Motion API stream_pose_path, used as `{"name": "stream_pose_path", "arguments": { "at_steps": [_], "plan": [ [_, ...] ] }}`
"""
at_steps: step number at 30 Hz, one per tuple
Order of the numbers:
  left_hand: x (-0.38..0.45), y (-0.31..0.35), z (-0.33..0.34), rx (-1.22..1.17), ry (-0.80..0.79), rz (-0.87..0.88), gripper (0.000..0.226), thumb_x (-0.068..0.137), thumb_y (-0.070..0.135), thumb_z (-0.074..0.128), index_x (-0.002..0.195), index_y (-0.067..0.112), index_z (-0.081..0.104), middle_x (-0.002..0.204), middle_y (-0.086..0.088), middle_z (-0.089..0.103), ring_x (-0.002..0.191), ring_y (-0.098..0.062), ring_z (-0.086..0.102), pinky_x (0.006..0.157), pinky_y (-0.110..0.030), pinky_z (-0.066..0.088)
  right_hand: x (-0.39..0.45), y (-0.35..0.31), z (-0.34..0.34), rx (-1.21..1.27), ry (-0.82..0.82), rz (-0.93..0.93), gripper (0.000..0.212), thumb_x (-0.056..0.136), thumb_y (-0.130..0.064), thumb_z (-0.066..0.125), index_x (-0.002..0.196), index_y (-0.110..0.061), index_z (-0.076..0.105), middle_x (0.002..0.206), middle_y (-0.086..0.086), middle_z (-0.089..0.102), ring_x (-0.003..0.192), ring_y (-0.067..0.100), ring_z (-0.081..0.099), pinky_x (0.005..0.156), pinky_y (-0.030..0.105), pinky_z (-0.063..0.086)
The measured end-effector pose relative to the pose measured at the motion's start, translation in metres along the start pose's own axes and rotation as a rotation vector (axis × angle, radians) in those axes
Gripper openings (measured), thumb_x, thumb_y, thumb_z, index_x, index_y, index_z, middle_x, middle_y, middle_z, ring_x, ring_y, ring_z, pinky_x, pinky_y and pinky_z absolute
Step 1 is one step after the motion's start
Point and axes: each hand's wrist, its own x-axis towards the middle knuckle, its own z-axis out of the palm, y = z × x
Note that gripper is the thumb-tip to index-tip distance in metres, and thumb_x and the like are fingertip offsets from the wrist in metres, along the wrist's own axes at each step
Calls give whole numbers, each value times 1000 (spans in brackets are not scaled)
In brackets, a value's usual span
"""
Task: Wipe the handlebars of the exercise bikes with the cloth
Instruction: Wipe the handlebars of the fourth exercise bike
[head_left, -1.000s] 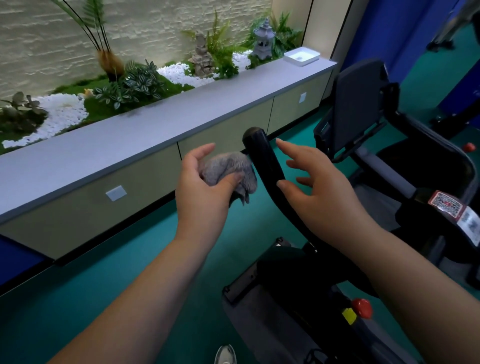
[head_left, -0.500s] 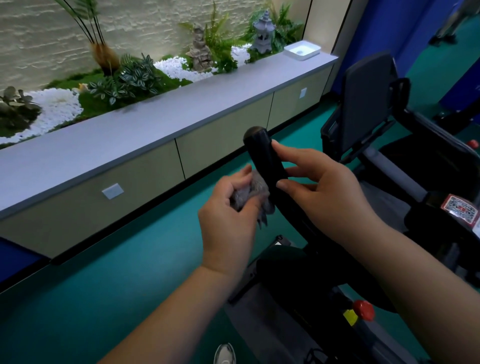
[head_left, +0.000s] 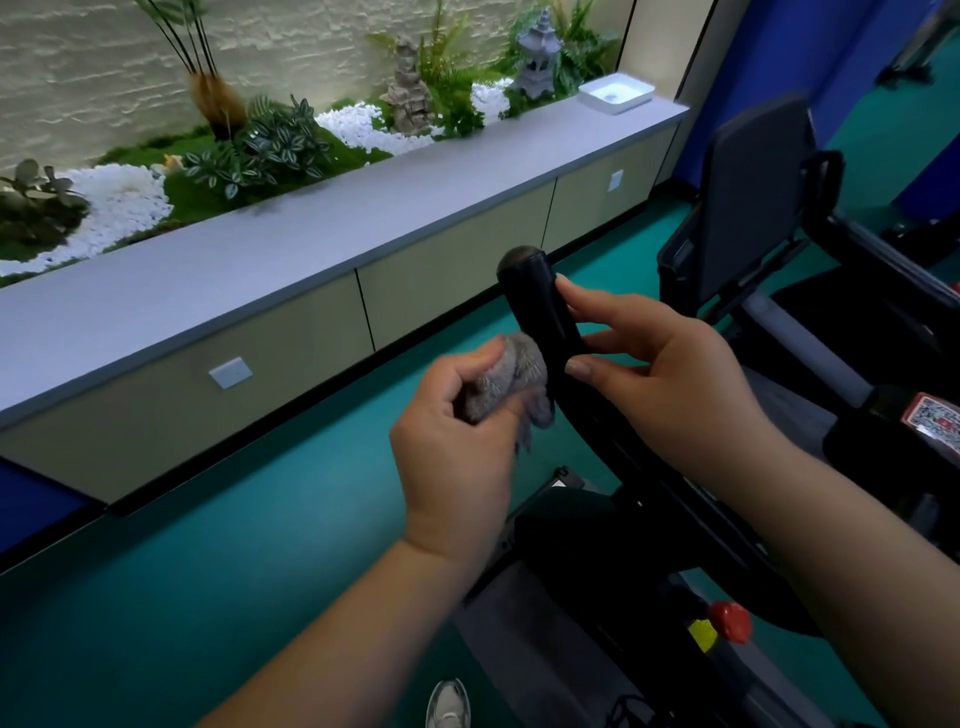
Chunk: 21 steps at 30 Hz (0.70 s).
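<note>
— Two hands on that bike, what's each doing?
— Her left hand (head_left: 457, 431) grips a fuzzy grey cloth (head_left: 506, 382), bunched against the left side of the smooth black handlebar (head_left: 545, 317). Right hand (head_left: 670, 384) pinches the rounded bar between thumb and forefinger, just beside the cloth.
— Anything sitting in something?
— A white square dish (head_left: 615, 93) on the grey ledge (head_left: 311, 249); contents unclear. Behind it, white pebbles (head_left: 122, 200) and leafy plants (head_left: 270, 150) fill the planter.
</note>
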Motion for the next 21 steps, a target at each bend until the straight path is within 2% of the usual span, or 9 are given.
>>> {"name": "stream_pose_path", "arguments": {
  "at_steps": [5,8,12,18,21],
  "plan": [
    [34,13,1,-49,29,0,26,77,5,74,91,25,63,99,7,69,91,-5,66,83,-33,55,-1,-1,-2,-5,-17,0,63,82,1,68,127,-40,54,116,-12,63,100,3,62,86,15,51],
    [7,4,3,-57,12,-45,28,75,4,75,89,26,63,96,6,70,91,-11,67,83,-39,55,-4,2,-4,0,-34,-17,63,83,1,67,129,-40,53,117,-12,61,102,2,61,86,14,51],
    [-36,-2,1,7,-56,-45,37,70,3,77,92,31,65,97,12,70,95,-5,65,87,-31,53,-11,9,-11,-44,-87,-28,65,82,-1,68,129,-42,52,118,-15,61,102,-2,61,87,14,50],
    [2,11,16,-28,154,-109,26,80,8,71,88,29,57,88,8,66,81,-6,63,81,-37,55,-23,18,-32,-77,-197,-34,49,83,-3,67,122,-33,61,115,-13,65,97,0,64,84,19,54],
    [-31,8,26,-9,206,-133,25,78,8,72,87,26,56,84,7,65,76,-9,62,75,-37,54,-30,22,-43,-98,-245,-66,43,83,-4,68,115,-32,65,111,-12,65,94,-1,64,80,18,54]
  ]
}}
